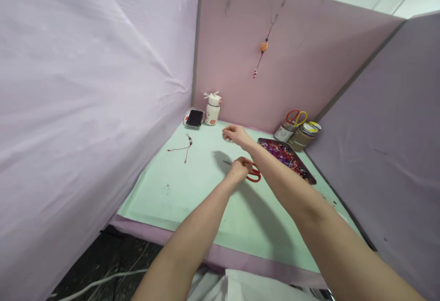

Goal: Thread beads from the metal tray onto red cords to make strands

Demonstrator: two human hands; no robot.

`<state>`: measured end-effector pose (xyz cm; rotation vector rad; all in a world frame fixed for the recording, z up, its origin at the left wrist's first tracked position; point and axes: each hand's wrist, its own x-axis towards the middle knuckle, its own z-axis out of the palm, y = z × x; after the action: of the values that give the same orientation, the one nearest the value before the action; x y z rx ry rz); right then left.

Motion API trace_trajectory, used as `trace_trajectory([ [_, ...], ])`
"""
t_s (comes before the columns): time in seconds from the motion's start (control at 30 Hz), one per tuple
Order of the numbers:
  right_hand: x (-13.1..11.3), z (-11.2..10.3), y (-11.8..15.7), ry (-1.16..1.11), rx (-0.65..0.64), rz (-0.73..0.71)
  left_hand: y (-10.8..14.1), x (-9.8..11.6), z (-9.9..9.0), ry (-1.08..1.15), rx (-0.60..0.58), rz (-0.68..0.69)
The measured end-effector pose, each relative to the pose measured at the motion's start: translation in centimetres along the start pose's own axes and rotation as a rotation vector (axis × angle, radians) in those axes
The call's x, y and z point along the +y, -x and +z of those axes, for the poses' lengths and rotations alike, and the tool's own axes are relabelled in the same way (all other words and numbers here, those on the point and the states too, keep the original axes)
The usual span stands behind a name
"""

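My left hand (239, 171) is closed around a pair of scissors (255, 176). Their red handle loops stick out to the right and the metal blade points left, low over the pale green tabletop (202, 191). Just beyond it, my right hand (235, 134) reaches across with fingers bent and pressed together. A small pale, roundish item shows beneath those fingertips; what they grip is too small to make out. To the left lies a dark red cord (186, 147) with small dark beads and two loose ends.
Behind my right forearm sits a dark tray (287, 156) of colourful beads. Farther back stand a can (285, 132) holding red and yellow scissors and a lidded jar (304, 136). A white bottle (212, 109) and a phone-like black item (195, 118) stand back left. A beaded cord (264, 47) hangs from a hook.
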<state>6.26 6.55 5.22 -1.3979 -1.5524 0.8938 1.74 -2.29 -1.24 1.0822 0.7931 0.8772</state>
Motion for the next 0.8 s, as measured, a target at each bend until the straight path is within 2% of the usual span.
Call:
trace_trajectory([
  [0.13, 1.5, -3.1, 2.1, -0.071, 0.051, -0.046, 0.3, 0.1, 0.2, -0.082, 0.084, -0.018],
  [0.27, 3.4, -7.4, 3.6, -0.181, 0.159, -0.036, 0.1, -0.1, 0.3, -0.168, 0.107, -0.007],
  [0.37, 4.6, -10.9, 3.9, -0.251, 0.242, -0.019, -0.1, -0.2, 0.0, -0.227, 0.141, 0.067],
  [0.47, 4.9, -13.6, 3.4, -0.257, 0.258, -0.004, -0.3, -0.2, -0.8, -0.431, 0.275, 0.182],
  [0.57, 4.8, -15.1, 2.4, -0.136, 0.216, -0.023, -0.3, -0.1, -1.5, -0.692, 0.384, 0.328],
  [0.63, 4.9, -15.6, 1.7, -0.028, 0.162, -0.062, -0.2, 0.0, -1.8, -0.883, 0.385, 0.399],
  [0.8, 5.8, -15.6, 0.1, 0.163, 0.092, -0.108, -0.3, 0.0, -2.0, -1.203, 0.419, 0.337],
])
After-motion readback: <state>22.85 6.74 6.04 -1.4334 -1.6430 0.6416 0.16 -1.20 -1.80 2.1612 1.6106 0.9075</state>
